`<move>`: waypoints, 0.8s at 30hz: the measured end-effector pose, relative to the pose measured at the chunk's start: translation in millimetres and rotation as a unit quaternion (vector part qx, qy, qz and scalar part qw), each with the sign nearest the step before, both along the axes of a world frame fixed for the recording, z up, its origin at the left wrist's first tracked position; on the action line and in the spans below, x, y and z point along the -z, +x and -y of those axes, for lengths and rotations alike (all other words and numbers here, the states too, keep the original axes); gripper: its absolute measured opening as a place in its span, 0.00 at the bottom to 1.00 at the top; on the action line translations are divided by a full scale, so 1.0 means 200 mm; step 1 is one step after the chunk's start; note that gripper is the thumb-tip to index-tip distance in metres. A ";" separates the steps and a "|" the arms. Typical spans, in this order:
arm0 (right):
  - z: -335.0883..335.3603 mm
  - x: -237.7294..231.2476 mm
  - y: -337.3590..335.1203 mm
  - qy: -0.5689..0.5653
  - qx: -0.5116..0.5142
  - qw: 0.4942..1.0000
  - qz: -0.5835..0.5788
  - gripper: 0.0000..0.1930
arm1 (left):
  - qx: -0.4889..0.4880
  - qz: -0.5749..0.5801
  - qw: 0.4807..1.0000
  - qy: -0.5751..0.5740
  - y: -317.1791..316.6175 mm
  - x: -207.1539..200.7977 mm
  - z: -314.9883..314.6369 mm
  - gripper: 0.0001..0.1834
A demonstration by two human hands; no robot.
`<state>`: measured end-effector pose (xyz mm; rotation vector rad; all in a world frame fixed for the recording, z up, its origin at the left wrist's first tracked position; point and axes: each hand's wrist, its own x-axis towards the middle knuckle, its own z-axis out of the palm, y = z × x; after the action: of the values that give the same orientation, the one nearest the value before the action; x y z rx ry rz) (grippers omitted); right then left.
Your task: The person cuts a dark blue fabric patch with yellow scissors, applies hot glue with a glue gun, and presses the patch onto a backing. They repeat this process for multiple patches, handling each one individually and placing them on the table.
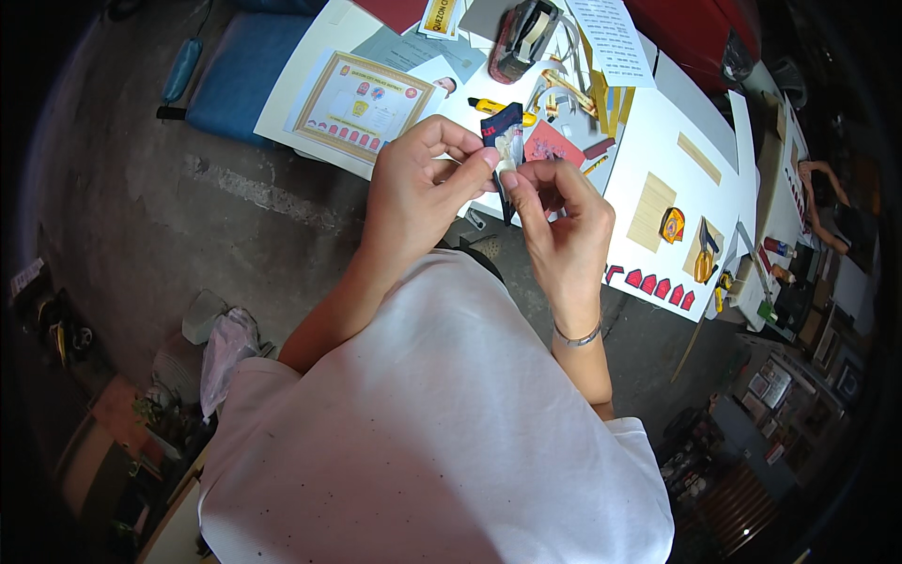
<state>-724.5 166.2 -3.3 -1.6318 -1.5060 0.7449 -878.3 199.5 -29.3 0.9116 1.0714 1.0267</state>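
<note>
A small dark blue piece [504, 118] with red marks and a pale, whitish inner area is held up in front of me, over the table's near edge. I cannot make out exactly what it is; it looks like a thin patch or sticker. My left hand [418, 183] pinches its left side between thumb and fingers. From the right, my right hand [571, 221] pinches its lower right edge, thumb close to the left fingertips. Just behind the piece lies a yellow and black utility knife [484, 105]. The fingers cover part of the piece.
On the white table [648, 132] are a framed certificate [362, 101], a tape dispenser [522, 39], a printed sheet [613, 42], a red card [552, 144], scissors [705, 252] and a row of red cut-outs [660, 287]. A blue seat [242, 80] stands left. Another person's arms [827, 202] show far right.
</note>
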 end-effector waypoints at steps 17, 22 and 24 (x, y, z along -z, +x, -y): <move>-0.05 0.04 -0.01 0.162 -0.004 0.971 0.176 0.10 | 0.038 0.059 0.997 -0.037 -0.02 0.01 -0.07 0.06; 0.00 0.09 0.01 0.079 0.139 0.987 -0.016 0.18 | 0.003 0.044 0.998 -0.048 -0.02 0.01 -0.08 0.06; 0.00 0.14 0.03 0.061 0.182 0.948 -0.256 0.20 | -0.012 0.079 0.996 -0.033 -0.02 0.02 -0.08 0.06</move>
<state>-717.8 166.8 -30.5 -1.4226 -0.8372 0.7725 -881.7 216.0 -34.1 0.7535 0.9797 1.0587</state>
